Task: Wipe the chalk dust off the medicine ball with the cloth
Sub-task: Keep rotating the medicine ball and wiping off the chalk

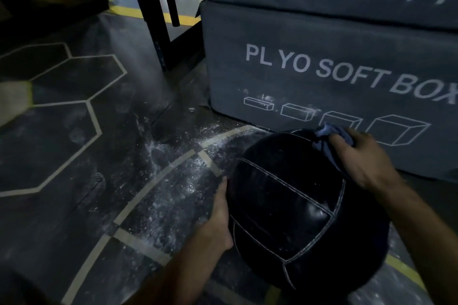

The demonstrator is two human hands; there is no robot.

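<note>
Right, the floor [74,156] takes up most of what I see, dark with pale hexagon lines and white dust scattered from the middle toward five o'clock. At one to three o'clock stand two stacked boxes [334,62], grey, lettered PLYO SOFT BOX. A black frame [158,7] rises at twelve o'clock.

The ball [304,213] sits at five o'clock, just in front of the lower box; whether it touches the floor I cannot tell. The left hand [218,220] lies flat against its nine o'clock side, fingers straight, steadying it. The right hand [359,158] presses the bunched blue cloth [329,136] onto its one o'clock shoulder, fingers curled over the fabric.

The risk, I'd say: the ball may roll out from under the wiping push, since only a flat palm holds it, and could pick up fresh dust from the floor.

The light is dim, so I cannot make out any chalk on the ball. Its underside is hidden, and most of the cloth lies under the hand.
</note>
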